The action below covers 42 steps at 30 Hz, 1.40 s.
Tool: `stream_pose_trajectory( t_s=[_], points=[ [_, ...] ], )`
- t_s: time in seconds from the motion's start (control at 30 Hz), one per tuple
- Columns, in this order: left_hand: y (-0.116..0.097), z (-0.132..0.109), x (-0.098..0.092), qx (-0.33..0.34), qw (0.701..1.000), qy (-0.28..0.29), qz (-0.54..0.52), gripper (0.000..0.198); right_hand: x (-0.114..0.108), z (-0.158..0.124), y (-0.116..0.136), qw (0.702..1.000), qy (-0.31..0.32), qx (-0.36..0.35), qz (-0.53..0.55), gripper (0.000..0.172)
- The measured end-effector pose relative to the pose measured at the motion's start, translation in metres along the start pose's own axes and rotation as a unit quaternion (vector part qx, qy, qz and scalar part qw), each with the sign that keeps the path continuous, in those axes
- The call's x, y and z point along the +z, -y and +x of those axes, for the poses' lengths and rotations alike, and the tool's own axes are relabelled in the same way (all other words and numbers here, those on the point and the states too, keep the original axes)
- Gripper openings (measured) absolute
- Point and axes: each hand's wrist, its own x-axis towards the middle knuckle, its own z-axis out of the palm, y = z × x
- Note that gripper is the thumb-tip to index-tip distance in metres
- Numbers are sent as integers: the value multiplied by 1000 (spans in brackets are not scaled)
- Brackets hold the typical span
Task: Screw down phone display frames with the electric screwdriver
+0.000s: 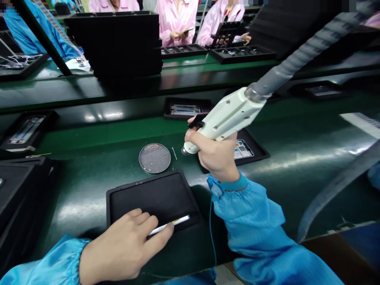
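My left hand [124,241] is closed around a slim white stick [181,220] with a yellow mark, low over a black tray [148,198]. Whether the stick touches the tray I cannot tell. In my right hand [218,156] is a pale green power screwdriver [231,113], its metal nose angled down and left above the bench. A thick grey corrugated hose [308,51] runs from its back end to the upper right. Partly behind that hand lies another black tray [255,152] with a phone frame [245,149]. A round perforated dish [154,158] holds tiny metal parts.
A cotton swab [174,153] and several tiny screws [173,168] lie beside the dish. Trays with phone frames stand at the back [187,110] and left [28,128]. Stacked black trays [115,43] rise behind a ledge. Co-workers in pink [178,19] sit beyond. A blue cord [212,233] hangs from my right cuff.
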Motion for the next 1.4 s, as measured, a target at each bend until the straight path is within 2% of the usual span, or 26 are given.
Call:
stream_pose_trajectory(
  t_s=[0.33, 0.93, 1.03, 1.13, 1.27, 1.4],
  points=[
    [1, -1, 2, 0, 1000, -2, 3, 65, -1, -1, -2, 1000, -8, 3, -13, 20],
    [1, -2, 0, -4, 1000, -1, -7, 64, -3, -2, -4, 1000, 6, -8, -25, 19],
    [13, -2, 2, -6, 998, -30, -63, 58, -4, -1, -4, 1000, 6, 6, -25, 17],
    [34, 0, 10, -34, 989, -66, -126, 44, -4, -1, -4, 1000, 1, 5, -9, 16],
    [60, 4, 29, -83, 989, -98, -68, 30, -4, 0, -5, 1000, -4, -1, 4, 16],
    [75, 4, 45, -157, 982, -108, -19, 28, -4, 1, -8, 1000, 1, 10, -7, 18]
  ],
)
